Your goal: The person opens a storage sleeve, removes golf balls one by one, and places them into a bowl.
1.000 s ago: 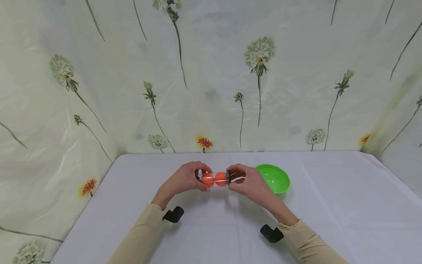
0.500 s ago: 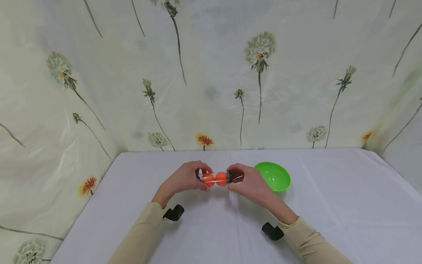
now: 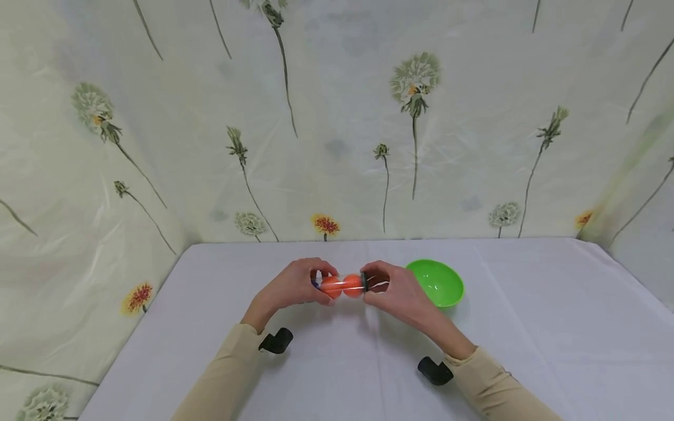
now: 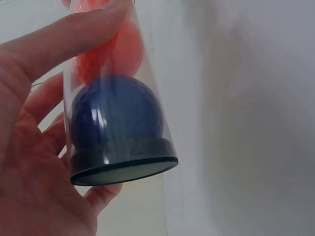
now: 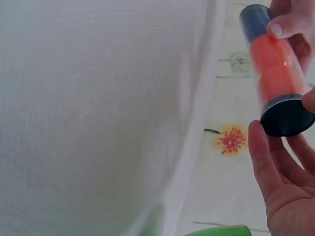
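A clear plastic tube (image 3: 343,279) lies level between the two hands, close above the table. Inside it are two orange balls (image 3: 353,285) and a blue ball (image 4: 118,113) with a dimpled surface. My left hand (image 3: 299,285) grips the tube toward its blue-ball end, thumb across the wall in the left wrist view. A dark cap (image 4: 125,164) closes that end. At the opposite end my right hand (image 3: 401,295) pinches the other black cap (image 5: 288,118) with thumb and fingertips. The cap sits on the tube's rim.
A green bowl (image 3: 436,283) stands on the white-covered table (image 3: 526,327), just behind and right of my right hand. Black wrist-camera mounts (image 3: 277,341) stick out inward beside both sleeves. A flower-printed cloth (image 3: 337,146) rises behind the table's back edge.
The head view has shifted slightly. Both hands keep their hold on the tube and its cap, almost in place.
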`<state>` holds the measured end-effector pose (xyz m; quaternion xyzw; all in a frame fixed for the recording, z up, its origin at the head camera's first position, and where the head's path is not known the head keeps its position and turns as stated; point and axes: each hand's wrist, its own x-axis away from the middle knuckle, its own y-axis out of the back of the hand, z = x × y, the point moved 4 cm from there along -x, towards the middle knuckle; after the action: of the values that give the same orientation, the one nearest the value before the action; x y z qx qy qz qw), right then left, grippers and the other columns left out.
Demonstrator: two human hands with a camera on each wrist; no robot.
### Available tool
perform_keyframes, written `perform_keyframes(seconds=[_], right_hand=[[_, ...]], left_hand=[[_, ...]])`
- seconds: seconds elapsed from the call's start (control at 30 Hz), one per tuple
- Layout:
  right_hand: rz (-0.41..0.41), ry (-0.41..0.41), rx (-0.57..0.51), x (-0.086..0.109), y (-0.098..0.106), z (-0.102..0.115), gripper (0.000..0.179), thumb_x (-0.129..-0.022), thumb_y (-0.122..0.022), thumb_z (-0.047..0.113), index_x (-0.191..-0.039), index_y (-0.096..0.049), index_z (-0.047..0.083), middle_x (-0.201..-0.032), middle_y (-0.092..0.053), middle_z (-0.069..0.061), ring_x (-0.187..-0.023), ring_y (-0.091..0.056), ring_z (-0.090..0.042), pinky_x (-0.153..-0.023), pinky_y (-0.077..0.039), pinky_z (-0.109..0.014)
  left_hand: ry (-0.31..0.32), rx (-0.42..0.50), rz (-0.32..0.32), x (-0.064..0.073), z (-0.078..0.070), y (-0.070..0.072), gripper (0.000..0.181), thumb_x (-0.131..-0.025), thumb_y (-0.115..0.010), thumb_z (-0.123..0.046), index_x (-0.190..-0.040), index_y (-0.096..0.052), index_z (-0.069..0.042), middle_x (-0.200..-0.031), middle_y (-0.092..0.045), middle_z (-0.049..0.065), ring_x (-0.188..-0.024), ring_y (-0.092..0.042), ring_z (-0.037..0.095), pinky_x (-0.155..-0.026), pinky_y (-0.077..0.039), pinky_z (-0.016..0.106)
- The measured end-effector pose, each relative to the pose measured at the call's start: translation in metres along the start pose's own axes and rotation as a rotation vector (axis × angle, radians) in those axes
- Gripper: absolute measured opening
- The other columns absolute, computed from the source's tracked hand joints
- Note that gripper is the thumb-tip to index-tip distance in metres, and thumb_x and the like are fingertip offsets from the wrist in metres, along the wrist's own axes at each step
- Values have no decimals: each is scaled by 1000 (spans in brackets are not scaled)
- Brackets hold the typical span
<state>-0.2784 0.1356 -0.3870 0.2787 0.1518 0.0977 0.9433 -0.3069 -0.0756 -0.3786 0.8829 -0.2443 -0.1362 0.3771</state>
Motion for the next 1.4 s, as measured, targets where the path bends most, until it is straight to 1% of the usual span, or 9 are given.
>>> perform_keyframes(seconds=[0.1,0.2,0.43,0.7,0.77,0.83,1.03,1.2,1.4], right_hand=[[-3,6,-18,0,0,0,33,-75,-68,9,-109,-66,11,-97,-69,2,-85,-67,-12,-79,-55,-30],[-10,-1,-9,0,0,0,34,-76,-68,9,-110,-66,11,-98,-69,2,-85,-68,-12,-78,-55,-30],[-21,-10,54,1,0,1,36,-77,-67,13,-113,-66,9,-102,-70,1,-87,-68,-12,-77,-54,-31],[-38,-18,66,1,-1,3,34,-77,-68,13,-111,-67,11,-98,-70,2,-84,-68,-11,-74,-55,-31],[-31,-15,46,2,-1,3,34,-77,-68,12,-111,-67,10,-98,-70,1,-85,-68,-12,-75,-55,-30],[-9,-10,-1,2,-1,2,35,-78,-68,9,-113,-67,9,-101,-70,-1,-88,-68,-14,-78,-55,-29],[94,-9,-158,3,2,-2,40,-84,-70,7,-122,-63,5,-113,-67,-5,-102,-65,-21,-83,-53,-31],[146,-6,-191,3,3,-5,45,-85,-74,11,-126,-61,4,-116,-67,-6,-107,-64,-23,-85,-52,-32],[151,-20,-205,4,5,-9,43,-85,-75,15,-126,-63,7,-116,-67,-5,-107,-64,-23,-84,-53,-35]], left_hand=[[13,2,-2,0,-1,0,42,-74,-87,-19,-112,-68,-20,-95,-59,-5,-88,-53,18,-73,-47,35],[14,8,-7,1,-2,1,43,-74,-87,-18,-112,-68,-20,-96,-59,-5,-90,-54,18,-75,-47,35],[-1,27,-9,1,-4,0,42,-75,-87,-17,-113,-69,-18,-95,-59,-4,-87,-55,18,-73,-48,35],[-13,51,3,1,-3,1,42,-74,-87,-16,-112,-69,-17,-95,-60,-3,-85,-55,19,-71,-48,34],[-21,47,8,2,-3,1,42,-74,-87,-16,-112,-69,-17,-95,-60,-3,-84,-55,19,-71,-48,34],[-18,43,7,2,-3,3,42,-74,-87,-16,-111,-69,-18,-94,-60,-3,-84,-55,19,-71,-48,34],[-19,35,-3,2,0,6,43,-72,-88,-16,-110,-70,-22,-94,-61,-4,-87,-56,18,-74,-48,35],[-22,26,2,3,2,5,42,-74,-87,-17,-112,-70,-20,-95,-60,-4,-90,-54,19,-76,-47,36],[-27,19,-10,4,4,4,43,-74,-87,-17,-114,-69,-21,-97,-60,-6,-93,-53,18,-77,-46,36]])
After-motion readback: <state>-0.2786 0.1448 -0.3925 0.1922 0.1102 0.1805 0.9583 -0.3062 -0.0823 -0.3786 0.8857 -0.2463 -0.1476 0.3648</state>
